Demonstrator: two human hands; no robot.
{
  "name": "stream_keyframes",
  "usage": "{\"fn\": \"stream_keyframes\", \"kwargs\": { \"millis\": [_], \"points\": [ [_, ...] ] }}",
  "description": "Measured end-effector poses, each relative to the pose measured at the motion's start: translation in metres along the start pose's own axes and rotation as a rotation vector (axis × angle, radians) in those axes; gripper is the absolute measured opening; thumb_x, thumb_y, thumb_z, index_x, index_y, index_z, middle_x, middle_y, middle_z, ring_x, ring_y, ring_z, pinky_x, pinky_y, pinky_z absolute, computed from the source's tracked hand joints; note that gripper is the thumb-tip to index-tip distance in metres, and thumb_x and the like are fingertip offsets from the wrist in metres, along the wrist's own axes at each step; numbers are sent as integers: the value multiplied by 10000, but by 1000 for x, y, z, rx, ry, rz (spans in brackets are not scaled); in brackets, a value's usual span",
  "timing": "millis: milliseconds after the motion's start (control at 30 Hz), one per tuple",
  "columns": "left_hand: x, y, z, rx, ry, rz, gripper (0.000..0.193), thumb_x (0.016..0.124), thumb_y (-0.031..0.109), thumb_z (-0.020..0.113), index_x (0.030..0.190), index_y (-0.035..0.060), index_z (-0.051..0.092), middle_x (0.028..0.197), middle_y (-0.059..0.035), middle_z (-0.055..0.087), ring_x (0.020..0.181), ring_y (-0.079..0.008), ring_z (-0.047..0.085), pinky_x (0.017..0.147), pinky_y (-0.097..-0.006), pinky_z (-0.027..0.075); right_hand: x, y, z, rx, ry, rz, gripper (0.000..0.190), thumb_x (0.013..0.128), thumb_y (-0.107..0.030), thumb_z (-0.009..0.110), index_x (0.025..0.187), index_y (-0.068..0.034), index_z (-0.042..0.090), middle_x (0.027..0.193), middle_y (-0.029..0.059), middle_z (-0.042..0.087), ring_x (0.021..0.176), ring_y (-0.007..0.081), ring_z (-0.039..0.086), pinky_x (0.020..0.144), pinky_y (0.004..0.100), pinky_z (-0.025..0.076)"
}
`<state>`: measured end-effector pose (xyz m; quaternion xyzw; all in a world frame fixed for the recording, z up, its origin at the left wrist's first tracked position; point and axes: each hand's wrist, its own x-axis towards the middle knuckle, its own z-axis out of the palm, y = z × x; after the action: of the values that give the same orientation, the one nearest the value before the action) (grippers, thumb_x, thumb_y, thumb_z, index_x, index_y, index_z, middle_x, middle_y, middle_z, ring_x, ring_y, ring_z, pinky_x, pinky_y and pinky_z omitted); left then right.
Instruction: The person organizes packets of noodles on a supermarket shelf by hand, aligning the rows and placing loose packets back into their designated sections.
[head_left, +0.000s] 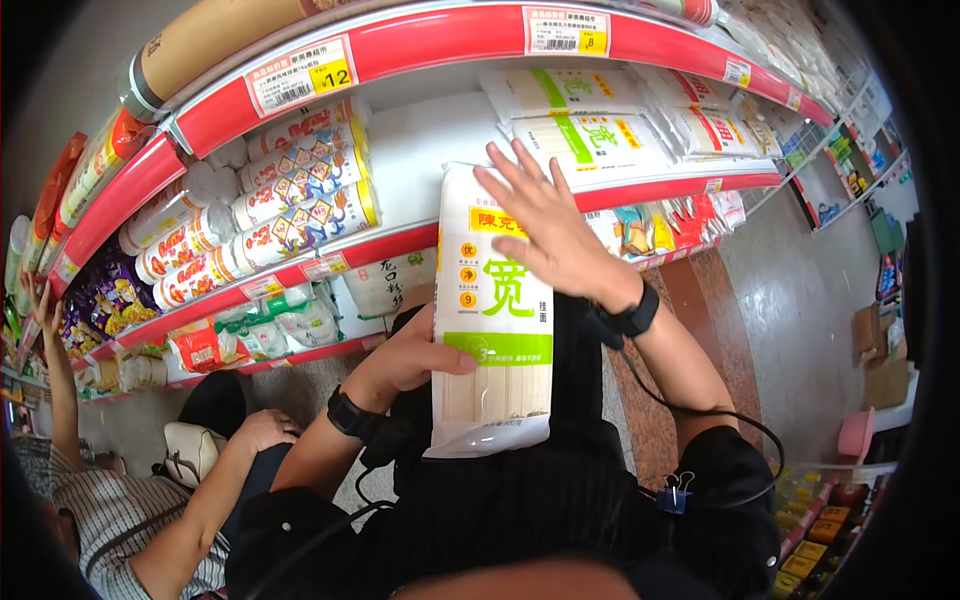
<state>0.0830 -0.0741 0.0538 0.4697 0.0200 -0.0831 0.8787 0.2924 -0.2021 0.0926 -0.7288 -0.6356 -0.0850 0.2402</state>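
Note:
My left hand (416, 352) grips a white and green plastic packet of dried wide noodles (491, 405) by its left side, thumb across the front. The packet stands upright before my chest, and pale noodles show through its clear lower part. My right hand (544, 225) is spread flat over the packet's upper right, fingers apart; whether it touches the wrapper I cannot tell. Just beyond, matching noodle packets (600, 142) lie stacked on a white shelf (409, 142) with a red front edge.
Round noodle rolls (300, 202) lie left on the same shelf. Bagged goods (277, 326) fill the shelf below. A person in a striped shirt (142, 510) crouches at left, one arm raised to the shelf. A black cable (697, 409) loops beside my right arm.

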Motion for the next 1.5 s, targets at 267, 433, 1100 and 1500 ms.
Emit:
{"fn": "stream_keyframes", "kwargs": {
  "millis": [267,433,1100,1500],
  "points": [
    [-13,13,-16,-3,187,191,822,705,-110,658,1457,53,369,1396,-100,523,1284,-237,517,1052,-374,436,-63,-70,-13,207,-278,-366,959,723,-344,781,1521,-91,313,1588,116,279,1489,289,212,1177,587,126],
    [-15,13,-14,36,184,218,790,706,-88,696,1431,46,410,1322,-96,590,1241,-228,558,1044,-379,444,-64,-29,15,900,-22,229,995,835,-299,754,1548,-12,123,1550,272,269,1478,314,224,1185,417,186],
    [9,-12,-32,-88,401,-26,482,910,220,657,1329,42,499,1280,-112,620,1133,-243,635,982,-441,514,-108,-29,14,1337,-241,486,537,936,-115,638,1412,1,416,1296,70,569,1207,124,500,1042,298,381],
    [146,66,-52,-440,285,458,406,977,221,564,1328,35,479,1317,-149,588,1255,-264,550,1074,-406,441,-151,10,-20,1336,439,786,327,978,-255,589,1204,-20,562,981,142,689,842,191,675,717,288,538]
  ]
}}
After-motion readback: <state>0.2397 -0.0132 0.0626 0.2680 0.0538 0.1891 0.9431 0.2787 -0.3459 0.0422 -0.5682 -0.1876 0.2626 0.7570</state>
